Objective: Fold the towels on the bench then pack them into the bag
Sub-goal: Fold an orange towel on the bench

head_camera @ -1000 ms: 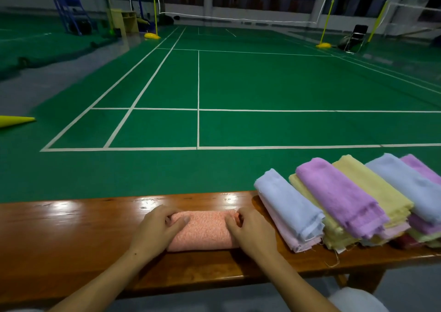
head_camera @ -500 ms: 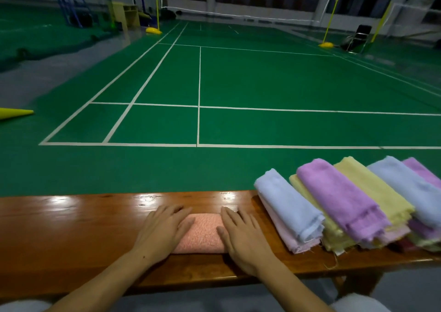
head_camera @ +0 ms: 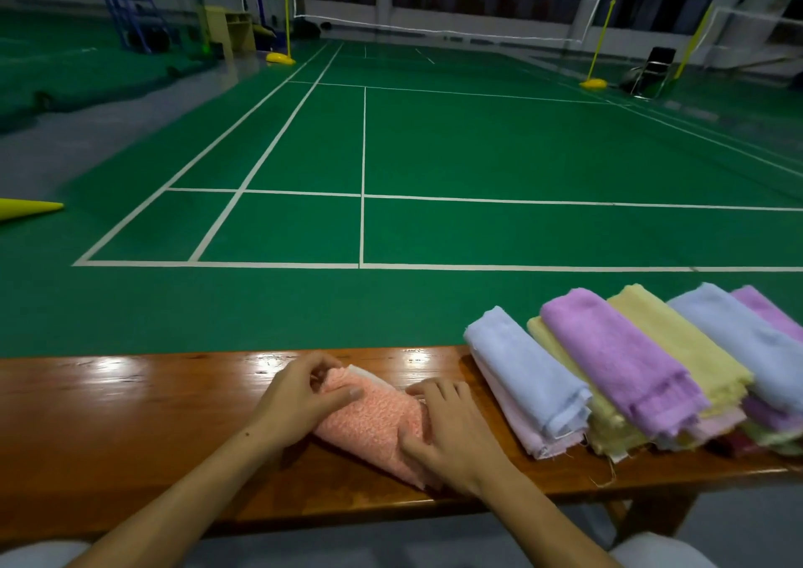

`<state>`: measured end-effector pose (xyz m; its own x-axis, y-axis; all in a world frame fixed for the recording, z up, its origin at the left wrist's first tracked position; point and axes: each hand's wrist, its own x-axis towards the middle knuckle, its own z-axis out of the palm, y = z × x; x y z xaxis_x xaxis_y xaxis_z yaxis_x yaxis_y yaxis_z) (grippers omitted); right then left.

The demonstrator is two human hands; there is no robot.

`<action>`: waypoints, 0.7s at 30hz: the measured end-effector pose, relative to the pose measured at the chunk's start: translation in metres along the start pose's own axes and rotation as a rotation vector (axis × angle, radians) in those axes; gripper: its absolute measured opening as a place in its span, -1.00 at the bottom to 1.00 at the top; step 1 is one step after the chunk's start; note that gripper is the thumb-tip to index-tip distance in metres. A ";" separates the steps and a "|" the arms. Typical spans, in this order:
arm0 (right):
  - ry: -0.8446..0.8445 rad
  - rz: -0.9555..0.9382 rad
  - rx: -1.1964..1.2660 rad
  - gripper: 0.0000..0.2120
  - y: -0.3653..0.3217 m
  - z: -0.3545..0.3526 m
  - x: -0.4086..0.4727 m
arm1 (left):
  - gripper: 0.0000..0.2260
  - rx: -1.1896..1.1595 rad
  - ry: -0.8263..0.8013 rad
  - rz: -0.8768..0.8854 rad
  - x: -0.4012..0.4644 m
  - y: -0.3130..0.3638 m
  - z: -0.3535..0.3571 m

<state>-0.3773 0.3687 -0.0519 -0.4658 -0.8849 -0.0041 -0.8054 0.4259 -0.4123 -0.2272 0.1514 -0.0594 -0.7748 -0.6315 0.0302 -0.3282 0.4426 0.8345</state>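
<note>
Now pink towel (head_camera: 369,419) lies diagonal, far-left to near-right.

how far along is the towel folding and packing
Done: a row of folded towels overlaps on the bench. In hand: the left hand and right hand grip the pink towel. Left: packing; no bag is in view.
</note>
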 end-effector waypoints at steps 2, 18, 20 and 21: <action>-0.035 0.001 0.187 -0.36 -0.002 -0.005 0.003 | -0.70 -0.049 -0.004 0.107 -0.002 0.012 -0.001; 0.301 -0.014 0.521 -0.64 0.015 -0.050 -0.044 | -0.73 -0.233 0.015 0.275 0.022 0.083 0.032; 0.434 0.029 0.458 -0.73 0.031 -0.073 -0.049 | -0.71 -0.236 0.012 0.342 0.046 0.114 0.049; 0.498 0.079 0.428 -0.76 0.038 -0.087 -0.051 | -0.71 -0.243 0.011 0.367 0.059 0.131 0.059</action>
<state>-0.4160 0.4460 0.0119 -0.7139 -0.6174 0.3305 -0.5932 0.2824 -0.7539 -0.3474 0.2100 0.0189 -0.8101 -0.4675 0.3538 0.1059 0.4768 0.8726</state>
